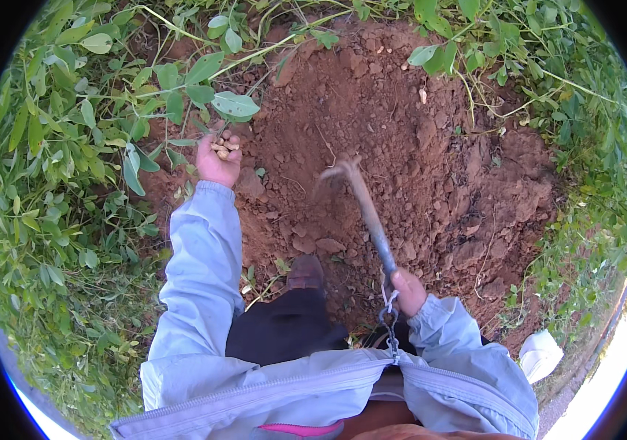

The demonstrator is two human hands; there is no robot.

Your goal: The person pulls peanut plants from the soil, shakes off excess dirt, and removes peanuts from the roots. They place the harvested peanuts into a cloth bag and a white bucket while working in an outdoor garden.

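My left hand (218, 163) is curled around a small handful of peanuts (225, 145), pale tan pods that show between the fingers. It is at the left edge of the dug soil, beside leafy green stems. My right hand (408, 291) grips the near end of a short-handled hoe (369, 209). The hoe slants away to the upper left, its curved head over the loose soil. That head is smeared by motion, so its exact shape is unclear. A white cord and a dark chain hang near the right hand.
Broken reddish-brown soil (467, 191) with clods spreads ahead of me. A loose pale pod (422, 96) lies on it. Green plants (57, 191) crowd both sides and the far edge. My brown shoe (306, 272) stands on the soil. A white bag-like object (540, 356) lies at lower right.
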